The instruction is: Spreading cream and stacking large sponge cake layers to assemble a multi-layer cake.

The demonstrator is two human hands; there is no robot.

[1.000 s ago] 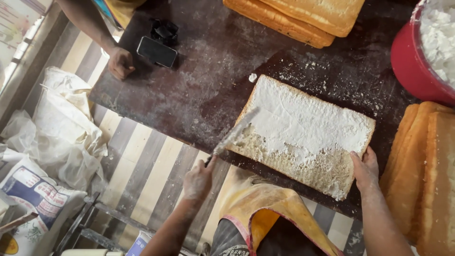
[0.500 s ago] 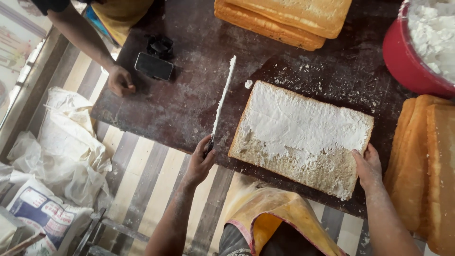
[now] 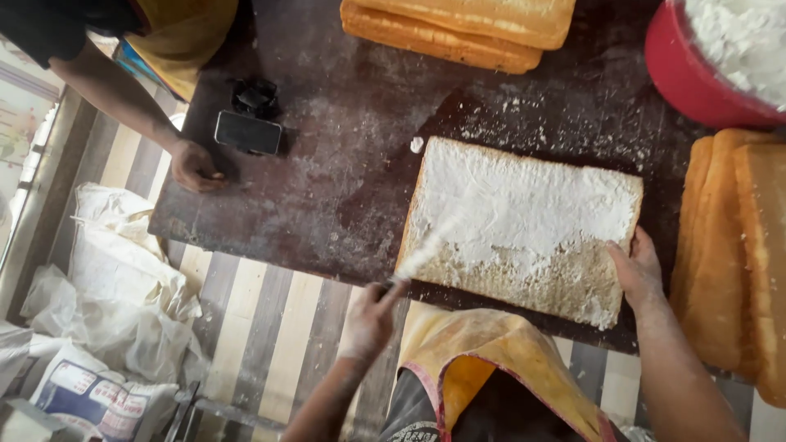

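Dark floury table, left hand gripping knife on cream-spread cake slab; right hand open, steadying its edge

The long cream-coated spreading knife is smeared by motion blur; the red round bowl of white cream is cut off by the top-right edge

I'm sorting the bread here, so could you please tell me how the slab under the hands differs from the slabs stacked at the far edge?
The near slab lies single and flat; the far slabs are stacked. The near slab is mostly coated white, under the blade in the left hand, with the right hand on its edge; the far slabs are bare golden and untouched. Both sit on the dark table.
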